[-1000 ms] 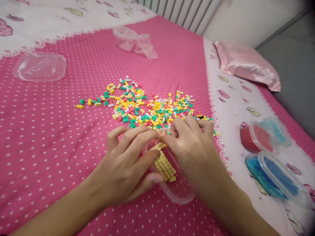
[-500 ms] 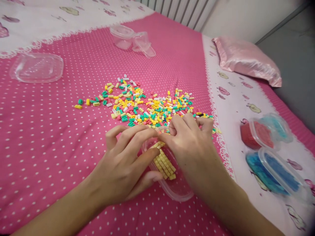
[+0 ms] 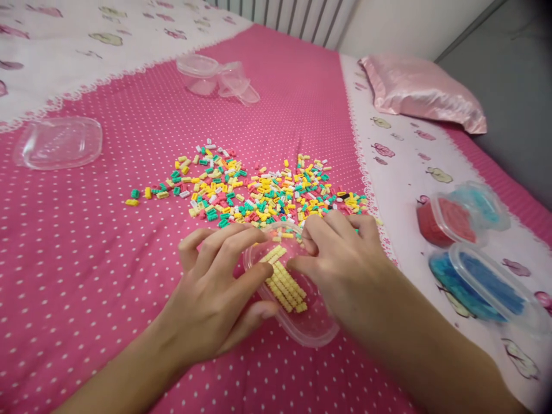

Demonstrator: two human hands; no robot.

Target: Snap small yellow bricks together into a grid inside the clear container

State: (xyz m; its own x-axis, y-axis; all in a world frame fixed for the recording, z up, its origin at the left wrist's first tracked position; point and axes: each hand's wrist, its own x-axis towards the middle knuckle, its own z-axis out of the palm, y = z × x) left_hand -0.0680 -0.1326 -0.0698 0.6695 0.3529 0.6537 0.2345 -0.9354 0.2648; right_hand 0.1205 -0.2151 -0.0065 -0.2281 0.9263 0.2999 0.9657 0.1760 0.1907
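Observation:
A clear plastic container (image 3: 317, 336) lies on the bed between my hands. Inside it, rows of pale yellow toy building bricks (image 3: 287, 290) lie side by side, with a shorter group angled at the top. My left hand (image 3: 226, 279) is open over the container's left rim, fingers spread; its index fingertip touches the bricks' left side. On the right side, my right hand (image 3: 345, 259) hovers with its thumb stretched toward the bricks and apart from its bent index finger. Its other fingers curl down, their tips partly hidden. I see nothing held in either hand.
Loose multicoloured bricks (image 3: 259, 195) are spread just beyond the container. A clear lid (image 3: 62, 144) lies left; clear tubs (image 3: 200, 72) stand farther back. At right are containers with red contents (image 3: 440, 221) and blue contents (image 3: 487, 287), and a pink pillow (image 3: 422, 95).
My right thumb has drawn back slightly from the upper bricks, exposing more of the short angled group. My left hand stays over the bricks. The view has shifted a little.

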